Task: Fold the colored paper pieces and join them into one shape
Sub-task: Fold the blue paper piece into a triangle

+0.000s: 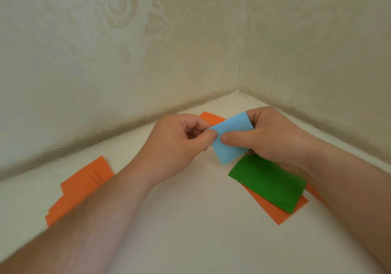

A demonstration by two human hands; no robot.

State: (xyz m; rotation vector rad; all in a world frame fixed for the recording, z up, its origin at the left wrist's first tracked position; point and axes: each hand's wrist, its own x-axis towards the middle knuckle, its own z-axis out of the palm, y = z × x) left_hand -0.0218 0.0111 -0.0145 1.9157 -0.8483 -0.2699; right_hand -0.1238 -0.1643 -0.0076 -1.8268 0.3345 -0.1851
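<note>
A light blue paper piece [229, 138] is held in the air above a white surface, folded along its upper left edge. My left hand [179, 144] pinches its left corner between thumb and forefinger. My right hand [273, 138] grips its right side, thumb pressed on the front and fingers behind. A green paper piece [268, 182] lies below my right hand on top of an orange piece [273, 210]. More orange pieces [84, 185] lie at the left, partly under my left forearm. Another orange piece [211, 117] peeks out behind my hands.
The white surface [190, 221] sits in a corner between two patterned beige walls [148, 51], which meet just behind my hands.
</note>
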